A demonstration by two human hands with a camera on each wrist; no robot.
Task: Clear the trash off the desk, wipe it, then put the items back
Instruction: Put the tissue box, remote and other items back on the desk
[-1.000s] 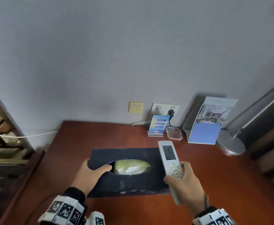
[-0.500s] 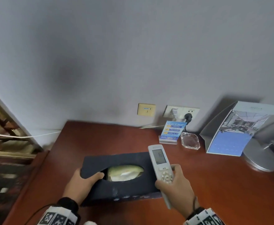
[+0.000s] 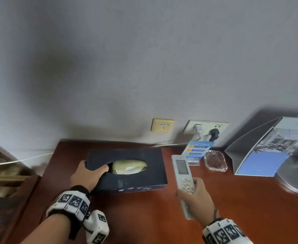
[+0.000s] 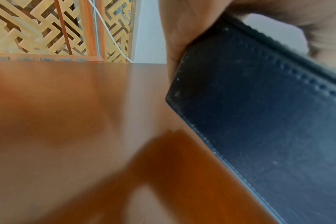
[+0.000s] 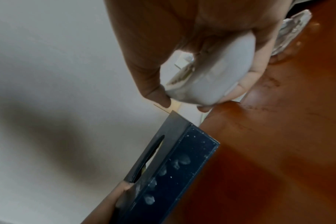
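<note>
Dark tissue box gripped in left-hand fingers; right-hand fingers clasp the white remote.

Desk reddish-brown wood. Tissue box dark navy with pale stitching, pale yellow-green tissue pack inside. Remote white, grey screen. Wristbands white with black square markers. Sign blue. Screen tan lattice.
</note>
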